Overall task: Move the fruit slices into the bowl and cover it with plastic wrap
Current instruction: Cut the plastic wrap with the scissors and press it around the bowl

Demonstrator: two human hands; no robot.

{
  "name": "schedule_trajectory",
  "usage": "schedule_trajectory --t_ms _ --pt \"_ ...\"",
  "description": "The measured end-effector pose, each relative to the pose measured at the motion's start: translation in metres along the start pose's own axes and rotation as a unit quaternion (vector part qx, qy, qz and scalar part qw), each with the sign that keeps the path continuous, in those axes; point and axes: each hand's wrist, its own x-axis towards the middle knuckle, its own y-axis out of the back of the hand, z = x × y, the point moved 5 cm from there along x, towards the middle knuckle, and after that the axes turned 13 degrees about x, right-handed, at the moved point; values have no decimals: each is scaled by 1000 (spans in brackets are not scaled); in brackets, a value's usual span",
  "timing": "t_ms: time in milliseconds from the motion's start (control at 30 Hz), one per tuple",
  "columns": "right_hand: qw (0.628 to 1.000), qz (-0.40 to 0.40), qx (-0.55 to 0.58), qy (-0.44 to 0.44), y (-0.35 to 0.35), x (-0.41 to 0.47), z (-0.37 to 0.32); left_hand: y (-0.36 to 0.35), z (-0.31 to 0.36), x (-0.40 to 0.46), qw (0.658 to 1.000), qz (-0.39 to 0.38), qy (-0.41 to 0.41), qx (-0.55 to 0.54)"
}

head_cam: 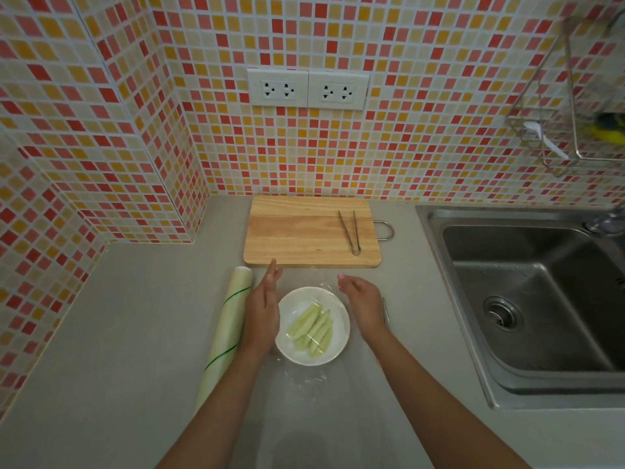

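A white bowl point(291, 306) sits on the grey counter and holds several pale green fruit slices point(313, 330). A clear sheet of plastic wrap point(304, 377) lies over the bowl and trails onto the counter toward me. My left hand point(263, 309) stands edge-on against the bowl's left side, fingers straight and together. To the right of the bowl is my right hand point(362, 299), fingers loosely curled, a small gap from the rim. Neither hand holds anything that I can make out. The plastic wrap roll point(226, 330) lies left of my left hand.
A wooden cutting board point(304, 235) lies behind the bowl with metal tongs point(350, 231) on its right part. A steel sink point(527, 299) fills the right side. A thin metal object point(385, 311) lies by my right wrist. Tiled walls close the back and left.
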Motion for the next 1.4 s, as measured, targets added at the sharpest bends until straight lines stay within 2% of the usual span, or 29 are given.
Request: schedule_trajectory --t_ms 100,200,367,467,667,767,800,867,900,967,1033,1100,1200,1300,1400 --pt "995 -67 -76 -25 -19 10 5 -8 -2 -27 998 54 27 -16" --pt "994 -76 -70 -29 -26 13 12 -19 -2 -44 996 63 23 64" --pt "998 -3 -56 -18 -15 17 17 -17 -3 -38 989 66 38 123" --pt "998 6 -55 -30 -12 22 21 -17 -6 -37 988 74 40 133" --pt "995 32 -29 -88 -7 25 32 -16 -8 -34 988 68 23 134" --pt "988 70 35 -133 -4 26 38 -17 -9 -33 991 62 30 119" --pt "985 93 62 -130 0 26 36 -18 -9 -32 992 57 32 110" --pt "987 122 81 -63 8 26 21 -19 -8 -30 994 47 30 90" --pt "991 109 74 -18 8 23 9 -20 -8 -29 995 45 30 84" --pt "998 19 59 23 -2 16 -7 -20 -10 -27 996 44 34 75" --pt "995 -87 42 -5 -15 9 -5 -21 -12 -26 996 40 40 65" --pt "986 -150 46 -51 -19 2 6 -22 -14 -26 997 35 51 46" --pt "978 -149 97 -109 -14 -5 25 -24 -17 -27 995 30 89 -26" --pt "967 -143 158 -141 -14 -8 34 -29 -17 -27 982 -10 144 -121" --pt "973 -127 151 -121 -10 -11 32 -30 -10 -20 981 -52 146 -113"
